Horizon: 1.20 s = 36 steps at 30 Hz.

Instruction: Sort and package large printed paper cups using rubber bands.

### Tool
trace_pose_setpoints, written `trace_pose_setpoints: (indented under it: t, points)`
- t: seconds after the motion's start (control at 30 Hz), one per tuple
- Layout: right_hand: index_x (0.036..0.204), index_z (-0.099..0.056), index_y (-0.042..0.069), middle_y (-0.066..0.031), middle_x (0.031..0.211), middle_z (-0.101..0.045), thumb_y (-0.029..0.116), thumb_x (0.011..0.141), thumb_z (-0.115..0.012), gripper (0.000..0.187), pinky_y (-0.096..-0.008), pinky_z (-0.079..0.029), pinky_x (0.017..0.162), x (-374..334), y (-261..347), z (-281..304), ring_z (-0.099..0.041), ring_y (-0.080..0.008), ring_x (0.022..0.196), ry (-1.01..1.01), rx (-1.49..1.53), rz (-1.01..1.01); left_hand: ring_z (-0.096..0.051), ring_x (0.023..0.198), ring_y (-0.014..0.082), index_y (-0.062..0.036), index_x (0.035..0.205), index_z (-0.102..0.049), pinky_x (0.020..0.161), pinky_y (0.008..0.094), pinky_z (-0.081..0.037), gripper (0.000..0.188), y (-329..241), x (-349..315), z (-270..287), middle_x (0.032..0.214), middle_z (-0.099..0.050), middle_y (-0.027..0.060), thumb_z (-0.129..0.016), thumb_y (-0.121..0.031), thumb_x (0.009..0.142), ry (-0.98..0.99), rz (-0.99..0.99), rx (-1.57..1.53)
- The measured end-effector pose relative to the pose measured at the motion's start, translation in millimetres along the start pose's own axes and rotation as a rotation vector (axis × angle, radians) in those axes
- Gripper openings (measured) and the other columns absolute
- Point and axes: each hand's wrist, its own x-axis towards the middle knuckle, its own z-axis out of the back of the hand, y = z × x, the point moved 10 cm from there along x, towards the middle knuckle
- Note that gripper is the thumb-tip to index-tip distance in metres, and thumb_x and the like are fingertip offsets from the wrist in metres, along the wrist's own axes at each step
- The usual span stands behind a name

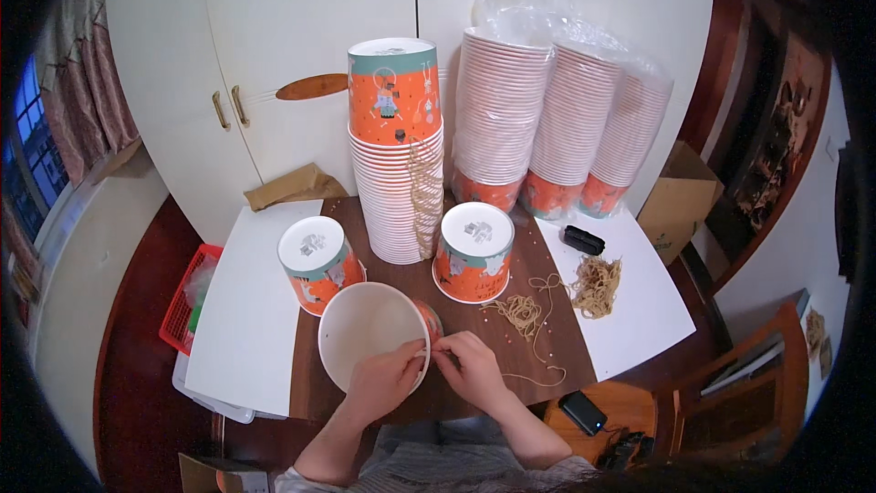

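- Paper bucket [370, 342], orange outside and white inside, lies tipped on its side at the near edge of the dark desk [547, 356], its open mouth turned up toward the camera
- Left hand [388, 382] curls over the near rim of the bucket, fingers closed on the rim edge; right hand [467, 365] sits just beside it, fingertips pinched on what looks like a thin rubber band [429, 351] at the rim, though the band itself is too fine to be sure of
- Risk, as I judge it: a stretched band could slip off the fingertips and snap away, or the pull could dent the thin paper rim
- The bucket rests on its curved side, so it could roll off the desk edge if the grip loosens
- Tall stack of buckets [397, 155] stands close behind; a knock from an elbow or a rolling bucket could topple it
- Two upside-down buckets [473, 251] stand near it, orange with a teal band and small cartoon figures, white bases up
- Three more stacks under a clear plastic bag [566, 110] lean against the white cupboard
- Loose heap of rubber bands [596, 285] lies right, beside a small black box [582, 239]
- Red basket [187, 301] sits low left, a brown cardboard box [680, 201] stands at right
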Motion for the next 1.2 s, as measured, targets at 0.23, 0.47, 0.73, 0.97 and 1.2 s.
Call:
trace_pose_setpoints:
  t: [0.23,0.47,0.73,0.97,1.2]
  points:
    - [0.083,-0.055,0.003,-0.0110,0.077,-0.054,0.004,0.071,-0.059,0.013,-0.0338,-0.044,0.064,-3.8,-19.3,4.0,-0.054,-0.0278,0.074,0.043,0.040,-0.120,-0.055,0.057,0.0303,-0.0073,0.081,-0.051,0.049,0.0410,-0.042,0.012,-9.0,20.2,-23.2,0.062,-0.055,0.0110,-0.049,-0.019,0.079,0.169,-0.106,0.225]
    - [0.084,-0.055,0.003,-0.0104,0.074,-0.054,0.006,0.074,-0.058,0.011,-0.0298,-0.044,0.057,-13.8,-39.7,3.1,-0.055,-0.0226,0.064,0.107,0.093,-0.239,-0.056,0.059,0.0325,-0.0096,0.081,-0.053,0.053,0.0436,-0.042,0.015,-3.3,29.7,-46.4,0.065,-0.057,0.0121,-0.048,-0.024,0.079,0.389,-0.078,0.260]
    - [0.085,-0.055,0.003,-0.0076,0.071,-0.057,0.010,0.076,-0.058,0.012,-0.0257,-0.043,0.055,-3.4,-61.1,-5.2,-0.054,-0.0129,0.059,0.233,0.181,-0.355,-0.057,0.062,0.0239,-0.0058,0.074,-0.057,0.057,0.0352,-0.043,0.017,26.1,49.3,-57.2,0.065,-0.057,0.0120,-0.046,-0.019,0.076,0.547,0.023,0.262]
    - [0.086,-0.056,0.003,-0.0039,0.067,-0.056,0.010,0.074,-0.060,0.015,-0.0228,-0.041,0.052,-8.5,-76.6,13.2,-0.049,-0.0088,0.055,0.249,0.179,-0.343,-0.054,0.070,0.0126,-0.0066,0.076,-0.058,0.063,0.0281,-0.042,0.014,29.9,62.4,-29.9,0.073,-0.060,0.0064,-0.047,-0.016,0.076,0.473,0.077,-0.134]
    - [0.087,-0.051,0.003,0.0042,0.068,-0.047,0.011,0.077,-0.059,0.015,-0.0173,-0.036,0.053,-3.6,-75.6,19.9,-0.041,-0.0026,0.059,0.181,0.455,-0.366,-0.047,0.070,0.0066,-0.0081,0.075,-0.053,0.060,0.0201,-0.034,0.011,23.2,56.0,-59.6,0.076,-0.058,-0.0003,-0.046,-0.015,0.079,0.661,0.361,-0.818]
